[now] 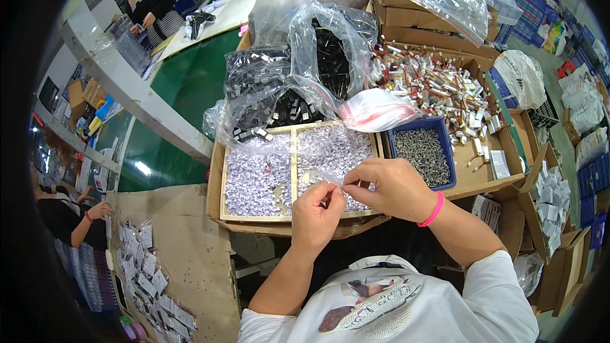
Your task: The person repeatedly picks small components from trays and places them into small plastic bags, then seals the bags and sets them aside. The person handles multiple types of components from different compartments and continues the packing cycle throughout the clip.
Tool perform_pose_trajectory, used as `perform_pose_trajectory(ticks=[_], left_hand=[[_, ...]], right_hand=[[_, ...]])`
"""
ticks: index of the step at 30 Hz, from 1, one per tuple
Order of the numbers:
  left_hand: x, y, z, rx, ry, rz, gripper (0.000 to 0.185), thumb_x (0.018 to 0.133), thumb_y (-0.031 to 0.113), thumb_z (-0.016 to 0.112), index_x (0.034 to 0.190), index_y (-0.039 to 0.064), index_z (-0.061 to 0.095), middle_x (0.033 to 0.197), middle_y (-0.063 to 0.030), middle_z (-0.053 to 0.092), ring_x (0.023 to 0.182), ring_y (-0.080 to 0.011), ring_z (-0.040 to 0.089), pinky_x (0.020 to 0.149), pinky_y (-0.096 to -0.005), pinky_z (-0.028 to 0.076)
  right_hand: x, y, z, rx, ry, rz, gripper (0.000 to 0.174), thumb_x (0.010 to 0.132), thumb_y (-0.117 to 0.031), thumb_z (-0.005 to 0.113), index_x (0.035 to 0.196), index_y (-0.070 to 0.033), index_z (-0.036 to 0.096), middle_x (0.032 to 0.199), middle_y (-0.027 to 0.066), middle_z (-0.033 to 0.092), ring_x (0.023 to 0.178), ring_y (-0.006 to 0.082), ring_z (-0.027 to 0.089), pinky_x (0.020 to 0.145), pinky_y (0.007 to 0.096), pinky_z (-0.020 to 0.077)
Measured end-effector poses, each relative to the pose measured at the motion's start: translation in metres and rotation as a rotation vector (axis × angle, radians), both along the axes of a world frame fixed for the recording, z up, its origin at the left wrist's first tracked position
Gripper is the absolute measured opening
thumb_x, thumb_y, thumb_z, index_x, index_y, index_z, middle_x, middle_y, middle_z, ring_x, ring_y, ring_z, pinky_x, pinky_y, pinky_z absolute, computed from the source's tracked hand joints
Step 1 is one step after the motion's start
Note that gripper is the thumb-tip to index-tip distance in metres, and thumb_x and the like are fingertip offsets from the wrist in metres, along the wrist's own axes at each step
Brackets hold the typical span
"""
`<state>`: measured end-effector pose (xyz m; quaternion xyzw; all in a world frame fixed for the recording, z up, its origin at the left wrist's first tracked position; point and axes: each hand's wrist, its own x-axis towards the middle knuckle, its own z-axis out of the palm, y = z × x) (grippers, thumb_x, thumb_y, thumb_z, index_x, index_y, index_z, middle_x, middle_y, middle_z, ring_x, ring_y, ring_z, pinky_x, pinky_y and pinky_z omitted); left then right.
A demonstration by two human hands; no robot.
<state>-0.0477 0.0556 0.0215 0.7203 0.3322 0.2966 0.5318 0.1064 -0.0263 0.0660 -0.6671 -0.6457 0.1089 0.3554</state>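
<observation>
My left hand [314, 216] and my right hand [398, 188] meet above a divided wooden tray [294, 171]. Thumb and fingertips of both pinch what looks like a small clear plastic bag [329, 177]; its contents, if any, are too small to tell. Beneath them, the tray's two compartments hold heaps of tiny whitish pieces [257, 178]. A blue plastic bin [452, 171] of small metal screws [421, 155] stands just beyond my right hand. On the tray's far edge lies a stack of clear zip bags [379, 110] with red lines.
Behind the tray are plastic bags of black parts [295, 109]. A cardboard box of small wired batteries [433, 85] is at the right. A slanted metal post [133, 90] crosses the left. Packed bags [147, 281] lie on cardboard. Two people [66, 214] [150, 5] are at the left.
</observation>
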Motion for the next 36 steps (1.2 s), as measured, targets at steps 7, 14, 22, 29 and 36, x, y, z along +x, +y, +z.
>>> perform_pose_trajectory(ticks=[7,14,22,29,36], left_hand=[[0.005,-0.002,-0.002,0.172,-0.066,0.009,0.005,0.078,0.002,0.064,0.079,-0.001,0.061,0.066,-0.0072,0.056,0.056,-0.0134,0.053,0.052,-0.0262,0.043],[0.003,-0.004,-0.002,0.313,-0.096,-0.030,0.009,0.073,0.000,0.064,0.071,0.000,0.056,0.063,-0.0092,0.052,0.053,-0.0197,0.052,0.050,-0.0294,0.043],[0.002,0.001,0.005,0.267,-0.026,-0.061,0.007,0.074,0.002,0.062,0.071,-0.001,0.056,0.062,-0.0078,0.054,0.053,-0.0156,0.049,0.050,-0.0289,0.041],[-0.010,0.028,0.034,-0.222,0.089,-0.377,0.010,0.077,0.005,0.058,0.068,0.000,0.057,0.060,0.0056,0.048,0.057,-0.0024,0.039,0.049,-0.0219,0.032],[-0.008,0.042,0.062,-0.301,0.274,-0.744,0.013,0.074,0.009,0.059,0.063,0.002,0.057,0.055,0.0054,0.046,0.056,-0.0031,0.039,0.050,-0.0240,0.034]], right_hand=[[-0.005,-0.004,-0.003,0.176,-0.222,0.007,0.010,0.077,-0.020,0.066,0.079,-0.010,0.067,0.071,0.0045,0.061,0.063,0.0223,0.062,0.053,0.0317,0.0498],[-0.002,-0.009,0.002,0.155,-0.193,0.080,0.011,0.078,-0.019,0.064,0.076,-0.009,0.060,0.069,0.0037,0.054,0.062,0.0199,0.060,0.050,0.0322,0.0480],[-0.009,-0.006,-0.006,0.210,-0.144,-0.099,0.009,0.076,-0.013,0.069,0.083,-0.009,0.065,0.070,0.0048,0.059,0.059,0.0240,0.060,0.051,0.0314,0.0484],[0.013,-0.009,0.016,0.249,-0.419,0.298,0.009,0.070,-0.013,0.065,0.079,-0.011,0.063,0.070,0.0006,0.050,0.066,0.0177,0.055,0.051,0.0311,0.0472],[0.014,-0.013,0.058,0.191,-0.501,0.788,0.013,0.069,-0.021,0.063,0.074,-0.009,0.064,0.083,0.0010,0.055,0.076,0.0162,0.056,0.058,0.0316,0.0491]])
